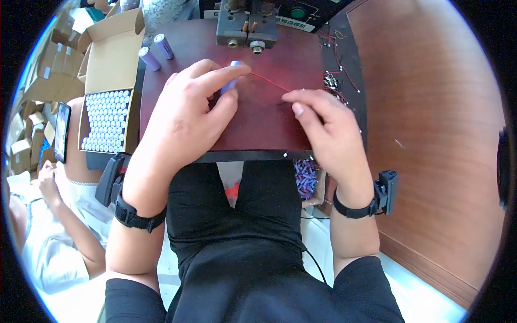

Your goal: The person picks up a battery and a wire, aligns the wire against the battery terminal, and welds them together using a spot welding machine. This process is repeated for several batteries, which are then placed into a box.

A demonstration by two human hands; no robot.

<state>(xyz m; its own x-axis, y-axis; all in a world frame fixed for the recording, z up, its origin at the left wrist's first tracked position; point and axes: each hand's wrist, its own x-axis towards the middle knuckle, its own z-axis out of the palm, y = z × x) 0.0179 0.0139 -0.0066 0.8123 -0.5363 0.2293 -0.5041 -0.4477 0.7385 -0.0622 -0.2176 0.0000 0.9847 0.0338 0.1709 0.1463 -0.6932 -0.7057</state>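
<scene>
Fingers (219, 78) of the left hand (186, 110) were clamped on a purple battery (230, 84), the thumb on its near side and the forefinger across it close to its upper end. That battery was over the middle of the dark red tabletop (258, 129), partly hidden by the hand. From the left forefinger's tip a red wire (271, 83) ran nearly straight to the right hand (335, 126). The right fingers were bent, with thumb and forefinger close to each other at the wire's other end, but whether they were pinched on it I could not tell.

Two more purple batteries (163, 47) stood side by side near the tabletop's far left corner. Just left of the tabletop was an open cardboard box (131, 126), its flap raised, packed with rows of pale-ended batteries (105, 121). Beyond the hands, at the far edge, hung a grey metal machine head (246, 33) with two tips pointing down.

A jumble of small wires (332, 83) lay on the dark surface along the right side, next to a brown wooden panel (431, 107). Below the near edge sat a container of small purple and blue pieces (305, 180). At the left, another person's hand (49, 184) was near a phone (63, 132).
</scene>
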